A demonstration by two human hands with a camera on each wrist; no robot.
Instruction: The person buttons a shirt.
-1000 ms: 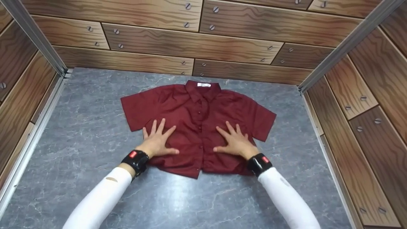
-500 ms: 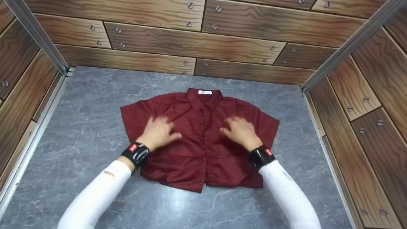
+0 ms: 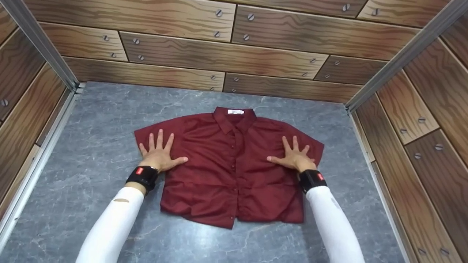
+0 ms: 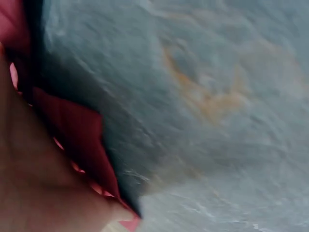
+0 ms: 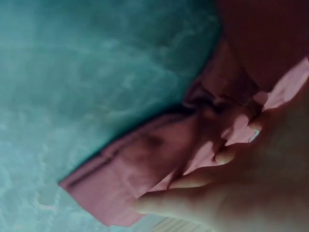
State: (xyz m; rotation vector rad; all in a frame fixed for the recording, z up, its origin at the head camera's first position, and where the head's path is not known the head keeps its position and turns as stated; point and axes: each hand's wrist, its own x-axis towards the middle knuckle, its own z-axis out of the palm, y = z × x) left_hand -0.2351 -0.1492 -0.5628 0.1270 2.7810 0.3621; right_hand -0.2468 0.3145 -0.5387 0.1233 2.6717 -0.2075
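A dark red short-sleeved button shirt (image 3: 212,171) lies spread front side up, its collar (image 3: 236,120) with a white label pointing away from me. My left hand (image 3: 158,155) rests on it where the left-side sleeve meets the body, fingers spread straight. On the opposite side my right hand (image 3: 295,155) lies spread near the other sleeve, thumb toward the buttons. Small creases cross the shirt's lower half. In the right wrist view, the sleeve (image 5: 125,169) extends past my fingertips. The left wrist view catches only a strip of red fabric (image 4: 77,130) beside my hand.
The shirt lies on a grey marbled surface (image 3: 91,157). Wood-patterned panels (image 3: 175,51) wall off the back and both sides, with metal rails (image 3: 398,54) along the corners. Both forearms wear white sleeves and black wrist straps (image 3: 143,177).
Both hands lift from the middle of the shirt and come down farther apart near the sleeves. The shirt has shifted toward me, and its lower part looks more stretched out.
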